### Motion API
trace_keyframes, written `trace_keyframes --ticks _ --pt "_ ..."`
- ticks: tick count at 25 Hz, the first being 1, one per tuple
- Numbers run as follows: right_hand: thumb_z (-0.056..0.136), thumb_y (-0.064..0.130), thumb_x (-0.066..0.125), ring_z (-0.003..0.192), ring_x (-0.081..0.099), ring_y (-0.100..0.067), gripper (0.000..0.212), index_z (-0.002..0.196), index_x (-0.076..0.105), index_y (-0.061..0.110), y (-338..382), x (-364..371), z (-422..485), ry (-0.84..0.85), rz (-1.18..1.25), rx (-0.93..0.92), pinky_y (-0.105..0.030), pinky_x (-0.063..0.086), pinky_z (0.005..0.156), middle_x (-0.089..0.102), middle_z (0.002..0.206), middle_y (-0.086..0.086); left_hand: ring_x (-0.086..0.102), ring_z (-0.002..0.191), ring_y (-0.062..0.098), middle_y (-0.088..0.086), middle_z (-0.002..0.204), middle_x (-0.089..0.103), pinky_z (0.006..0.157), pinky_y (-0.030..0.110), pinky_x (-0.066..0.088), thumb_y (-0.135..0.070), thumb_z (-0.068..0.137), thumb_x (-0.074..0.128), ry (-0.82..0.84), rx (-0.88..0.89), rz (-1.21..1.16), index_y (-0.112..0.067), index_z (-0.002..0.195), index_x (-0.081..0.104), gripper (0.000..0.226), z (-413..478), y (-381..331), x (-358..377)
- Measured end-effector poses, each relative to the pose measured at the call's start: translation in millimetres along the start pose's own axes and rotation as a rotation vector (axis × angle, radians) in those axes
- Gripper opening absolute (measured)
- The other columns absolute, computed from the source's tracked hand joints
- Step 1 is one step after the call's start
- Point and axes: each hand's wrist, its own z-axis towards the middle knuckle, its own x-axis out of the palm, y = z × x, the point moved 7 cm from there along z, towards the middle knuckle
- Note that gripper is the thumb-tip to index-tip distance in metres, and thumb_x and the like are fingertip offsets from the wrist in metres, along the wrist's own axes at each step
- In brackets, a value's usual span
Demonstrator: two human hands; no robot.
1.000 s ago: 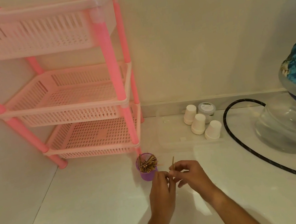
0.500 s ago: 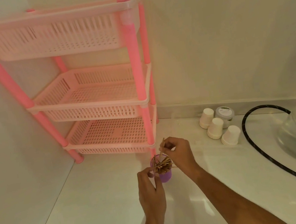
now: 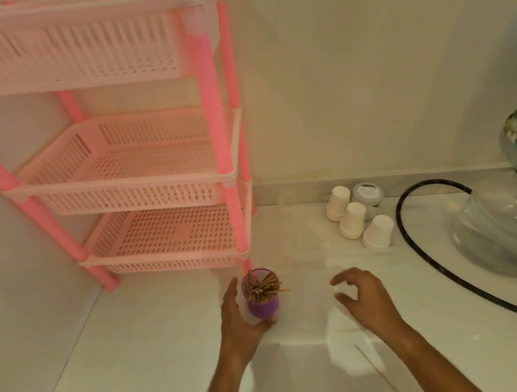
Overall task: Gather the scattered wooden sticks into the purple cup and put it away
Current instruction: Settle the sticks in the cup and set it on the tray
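Head view: right hand (image 3: pixel 365 300) now stickless, left hand (image 3: pixel 238 319) beside purple cup (image 3: pixel 263 307), grips open

Nothing readable here, honestly. The only candidate is the small grey-lidded jar (image 3: pixel 367 192) sitting by the wall just behind the white paper cups (image 3: pixel 351 220). There's a dark strip on its lid that looks like print, but it's way too small and blurry to make out a single letter.
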Motion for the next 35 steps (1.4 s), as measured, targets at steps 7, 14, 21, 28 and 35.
trace_keyframes --ticks 7,14,21,28,35 --pt "0.087 0.068 0.068 0.16 0.018 -0.021 0.087 0.162 0.035 0.037 -98 20 -89 0.422 -0.493 0.057 -0.045 0.023 0.124 0.02 0.174 0.006 0.064 0.128 0.025 0.002 0.144 0.056 0.105 0.054 0.056 0.002 0.058 0.101 0.065 0.056 -0.13 -0.032 0.162 0.019 0.137 21 0 27" --pt "0.081 0.015 0.086 0.091 0.067 -0.026 0.015 0.092 0.078 0.023 -75 16 -115 0.07 -0.501 0.024 -0.038 0.051 0.074 0.068 0.101 0.004 0.068 0.124 0.012 -0.013 0.136 0.066 0.112 0.05 0.052 -0.006 0.066 0.1 0.132 0.088 -0.111 -0.026 0.16 0.032 0.118 -6 -1 66" --pt "0.058 -0.008 0.087 0.079 0.07 -0.031 0.037 0.09 0.076 0.007 -60 28 -123 0.096 -0.725 0.125 -0.044 0.059 0.065 0.073 0.098 -0.012 0.065 0.126 0.009 -0.017 0.136 0.064 0.114 0.048 0.051 -0.015 0.065 0.101 0.175 0.121 -0.049 -0.024 0.16 0.034 0.116 -32 3 87" --pt "0.056 -0.01 0.084 0.067 0.065 -0.033 0.038 0.09 0.068 0.0 -44 36 -130 0.046 -0.86 0.036 -0.043 0.057 0.055 0.065 0.083 -0.019 0.062 0.131 0.016 -0.003 0.143 0.057 0.114 0.049 0.051 -0.04 0.063 0.099 0.195 0.124 0.038 -0.029 0.163 0.028 0.123 -42 7 88" --pt "0.065 -0.012 0.083 0.071 0.065 -0.029 0.036 0.096 0.073 0.003 -54 26 -138 -0.076 -0.788 -0.005 -0.041 0.058 0.06 0.066 0.086 -0.014 0.052 0.122 0.004 -0.02 0.138 0.052 0.09 0.025 0.05 -0.029 0.064 0.101 -0.085 0.185 0.152 -0.033 0.159 0.031 0.118 -71 7 56"
